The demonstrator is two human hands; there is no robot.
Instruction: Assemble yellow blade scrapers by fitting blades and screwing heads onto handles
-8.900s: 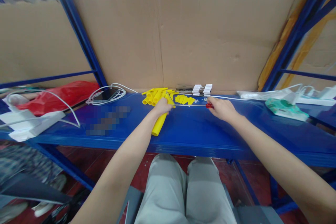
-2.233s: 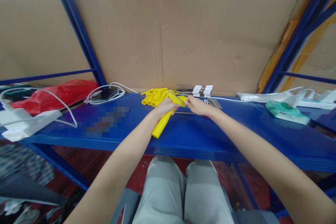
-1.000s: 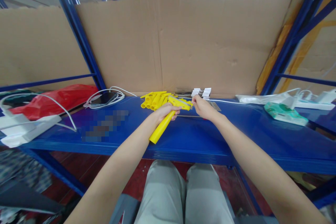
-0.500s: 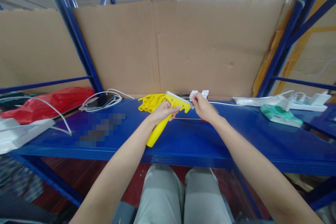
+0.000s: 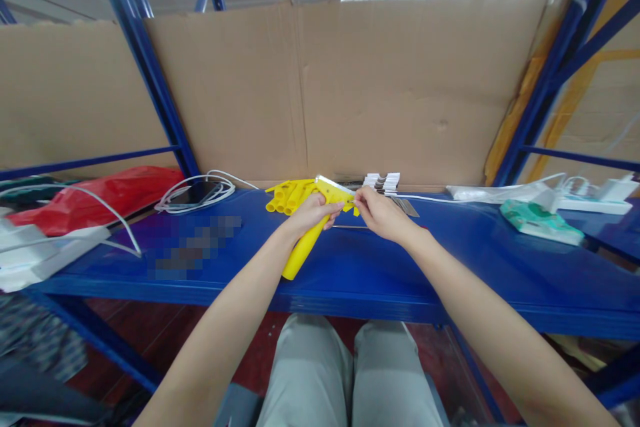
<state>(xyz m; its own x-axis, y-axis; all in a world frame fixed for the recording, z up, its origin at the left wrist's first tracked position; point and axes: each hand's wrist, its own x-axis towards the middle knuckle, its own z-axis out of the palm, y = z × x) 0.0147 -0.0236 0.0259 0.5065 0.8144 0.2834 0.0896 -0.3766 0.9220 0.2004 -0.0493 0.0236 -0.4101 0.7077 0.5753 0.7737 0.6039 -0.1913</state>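
Note:
My left hand [image 5: 313,212] is closed round a yellow scraper [image 5: 300,255] where the head meets the thick round handle. The handle points down toward the table's front edge, and a silvery strip runs along the top of the head. At the right end of the head my right hand [image 5: 375,211] has thumb and forefinger pinched together; what is between them is too small to make out. Just behind the scraper lie several more yellow scraper bodies [image 5: 287,197]. Beyond my right hand are white-wrapped pieces [image 5: 382,182] and flat grey metal blades [image 5: 405,206].
A cardboard sheet [image 5: 400,93] stands along the back of the blue table [image 5: 465,260]. Coiled white cable [image 5: 173,199] and a red bag [image 5: 110,197] lie at left. A green packet [image 5: 540,221] and a white power strip [image 5: 595,204] are at right.
My right hand has moved left, in closer over the right end of the scraper head, uncovering the grey blades behind it. My left hand keeps its hold on the scraper.

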